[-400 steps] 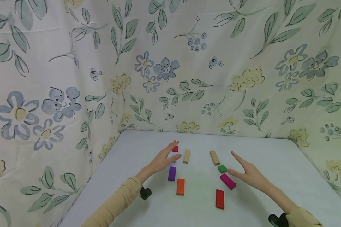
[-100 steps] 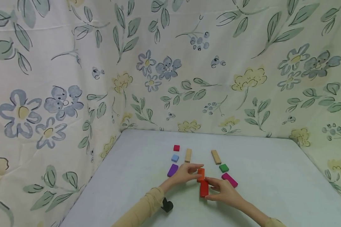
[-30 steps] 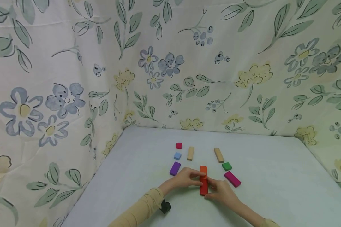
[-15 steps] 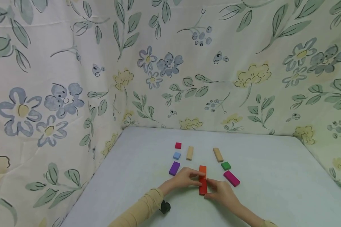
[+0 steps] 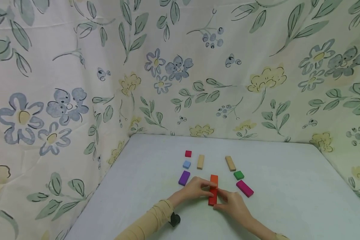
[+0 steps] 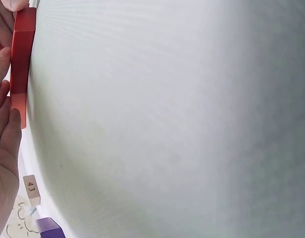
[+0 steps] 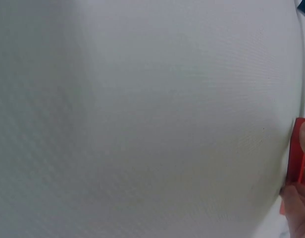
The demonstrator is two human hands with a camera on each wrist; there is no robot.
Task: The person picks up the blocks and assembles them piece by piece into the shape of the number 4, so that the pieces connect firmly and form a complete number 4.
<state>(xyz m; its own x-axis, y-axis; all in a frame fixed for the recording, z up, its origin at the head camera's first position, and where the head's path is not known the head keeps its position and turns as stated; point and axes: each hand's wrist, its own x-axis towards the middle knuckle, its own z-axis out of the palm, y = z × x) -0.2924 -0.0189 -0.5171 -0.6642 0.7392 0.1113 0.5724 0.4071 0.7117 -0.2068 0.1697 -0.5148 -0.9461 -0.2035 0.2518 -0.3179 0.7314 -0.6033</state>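
An orange block and a red block lie end to end at the middle of the table, the orange one farther off. From the left, my left hand pinches the orange block near the join, its thumb low beside the red one. My right hand grips the red block from the right, with its thumb at the near end. In the left wrist view the red block meets the orange block, and fingers cover part of their side. The right wrist view catches the red block at its edge.
To the left lie a purple block, a light blue block and a small crimson block. Two plain wooden blocks stand farther back. A green block and a magenta block lie right. Floral cloth hangs behind.
Earlier, both hands were apart, with the orange block left and the red block right. Both blocks were brought together in the middle. Since half a second ago, the red block's near end shifted slightly left.
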